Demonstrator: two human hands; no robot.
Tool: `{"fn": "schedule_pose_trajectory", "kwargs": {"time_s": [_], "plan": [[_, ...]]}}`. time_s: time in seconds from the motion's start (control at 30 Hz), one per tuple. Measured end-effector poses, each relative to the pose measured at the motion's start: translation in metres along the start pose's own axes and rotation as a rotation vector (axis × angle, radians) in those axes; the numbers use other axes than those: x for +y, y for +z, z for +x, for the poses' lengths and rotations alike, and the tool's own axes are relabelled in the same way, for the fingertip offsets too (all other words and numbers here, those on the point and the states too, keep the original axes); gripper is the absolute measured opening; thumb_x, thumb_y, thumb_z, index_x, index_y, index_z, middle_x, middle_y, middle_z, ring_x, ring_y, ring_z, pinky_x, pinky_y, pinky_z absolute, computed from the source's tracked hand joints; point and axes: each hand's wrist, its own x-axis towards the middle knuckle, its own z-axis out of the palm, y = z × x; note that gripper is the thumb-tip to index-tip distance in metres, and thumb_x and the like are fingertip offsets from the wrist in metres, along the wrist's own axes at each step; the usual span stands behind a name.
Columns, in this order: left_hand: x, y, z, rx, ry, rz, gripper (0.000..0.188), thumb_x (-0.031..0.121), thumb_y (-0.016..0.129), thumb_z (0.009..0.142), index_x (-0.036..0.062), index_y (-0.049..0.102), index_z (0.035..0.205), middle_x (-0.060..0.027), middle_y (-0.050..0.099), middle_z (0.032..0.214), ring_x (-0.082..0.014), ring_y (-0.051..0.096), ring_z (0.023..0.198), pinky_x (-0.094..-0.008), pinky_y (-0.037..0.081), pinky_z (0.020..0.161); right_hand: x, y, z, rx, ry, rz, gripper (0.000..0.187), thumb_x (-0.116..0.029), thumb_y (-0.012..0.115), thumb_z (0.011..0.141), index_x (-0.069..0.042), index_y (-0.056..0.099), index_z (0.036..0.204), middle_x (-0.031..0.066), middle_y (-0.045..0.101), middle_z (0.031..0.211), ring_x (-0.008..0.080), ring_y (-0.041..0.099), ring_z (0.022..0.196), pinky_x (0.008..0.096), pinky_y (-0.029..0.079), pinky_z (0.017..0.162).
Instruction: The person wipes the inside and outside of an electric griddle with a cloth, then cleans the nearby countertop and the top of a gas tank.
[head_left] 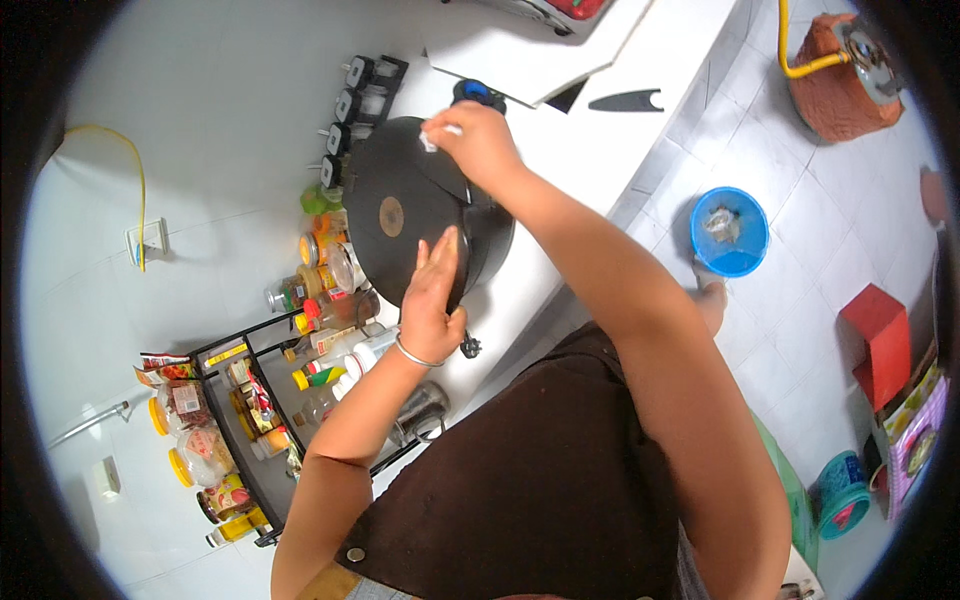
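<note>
A round black appliance [375,185] with a small brownish disc on its flat top stands on the white counter. My left hand [435,305] rests against its near rim, fingers stretched out and holding nothing. At the far right part of the top, my right hand [478,145] is closed in a pinch on a small crumpled white piece, which looks like tissue [429,141]. That piece touches the appliance's surface or sits just above it; I cannot tell which. My right fingers partly cover it.
Black-capped spice containers [347,105] stand along the wall, with bottles and jars [325,310] nearer. A black two-tier rack [225,400] holds more jars at left. A dark blade-shaped piece [625,101] lies on the counter. A blue bin [730,262] and gas cylinder [835,95] stand on the floor.
</note>
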Motion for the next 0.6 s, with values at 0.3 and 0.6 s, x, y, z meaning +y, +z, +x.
{"fn": "schedule_pose_trajectory", "kwargs": {"time_s": [0.3, 0.6], "plan": [[-0.003, -0.005, -0.002, 0.007, -0.022, -0.038, 0.084, -0.013, 0.048, 0.055, -0.0093, 0.037, 0.138, -0.0271, 0.042, 0.141, -0.0386, 0.039, 0.135, -0.054, 0.024, 0.114, -0.02, -0.015, -0.02, -0.187, -0.052, -0.073, 0.012, -0.002, 0.069, 0.075, -0.004, 0.073, 0.086, 0.0095, 0.067, 0.086, 0.0243, 0.064, 0.083, 0.032, 0.05, 0.077], [-0.01, -0.003, -0.009, 0.001, -0.018, -0.054, 0.076, -0.01, 0.049, 0.063, -0.007, 0.037, 0.138, -0.0229, 0.043, 0.141, -0.0364, 0.037, 0.136, -0.0541, 0.023, 0.113, -0.02, -0.018, 0.011, -0.235, 0.056, -0.176, 0.008, -0.004, 0.074, 0.073, -0.003, 0.073, 0.08, 0.0117, 0.069, 0.083, 0.0252, 0.067, 0.078, 0.033, 0.052, 0.072]]}}
